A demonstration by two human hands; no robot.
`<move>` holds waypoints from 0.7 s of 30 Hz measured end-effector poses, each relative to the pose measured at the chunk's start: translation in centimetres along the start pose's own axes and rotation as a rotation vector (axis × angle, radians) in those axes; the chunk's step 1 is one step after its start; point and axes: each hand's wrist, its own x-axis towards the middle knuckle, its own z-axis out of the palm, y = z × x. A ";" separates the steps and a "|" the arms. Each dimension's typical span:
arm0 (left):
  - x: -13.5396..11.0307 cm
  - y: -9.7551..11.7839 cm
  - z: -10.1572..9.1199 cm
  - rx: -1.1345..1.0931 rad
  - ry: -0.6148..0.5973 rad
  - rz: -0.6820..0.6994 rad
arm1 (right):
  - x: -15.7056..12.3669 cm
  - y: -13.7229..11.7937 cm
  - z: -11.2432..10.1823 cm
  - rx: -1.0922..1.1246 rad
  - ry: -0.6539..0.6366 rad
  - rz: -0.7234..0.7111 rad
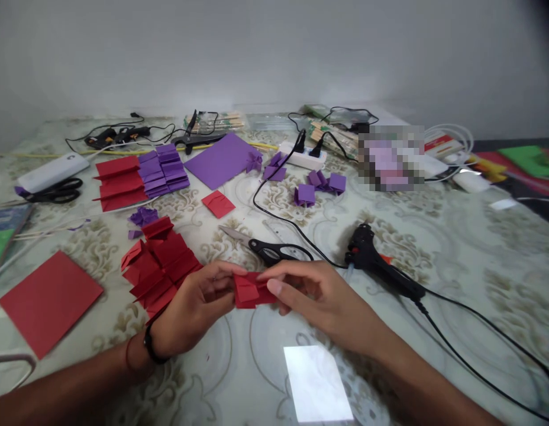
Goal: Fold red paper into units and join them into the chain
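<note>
Both hands hold a small folded red paper piece [248, 291] above the table's front middle. My left hand [192, 310] pinches its left end between thumb and fingers. At the right end, my right hand [316, 296] grips it with the thumb in front and fingers behind. Just beyond the hands lie black-handled scissors [274, 249], blades pointing left. Close by my left wrist sits a stack of pleated red paper [168, 257]. A flat red square [50, 303] rests farther left, and a small red square [218, 203] lies behind the scissors.
A black glue gun [381, 263] lies to the right, its cord running off the front right. Purple folded pieces [304, 194], a purple sheet [223, 160] and a white power strip [303, 155] are farther back. Black-handled scissors [61, 190] and pliers [194, 139] lie back left.
</note>
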 end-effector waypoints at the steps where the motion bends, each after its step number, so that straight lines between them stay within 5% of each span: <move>1: -0.1 0.0 0.0 -0.006 -0.002 -0.006 | 0.0 0.1 0.1 -0.027 0.020 -0.030; 8: -0.8 -0.7 -0.9 0.005 -0.115 0.095 | 0.1 1.0 1.1 -0.182 0.171 -0.140; 21: -0.4 0.1 -0.4 0.098 -0.012 0.022 | -0.1 1.2 1.9 -0.283 0.234 -0.145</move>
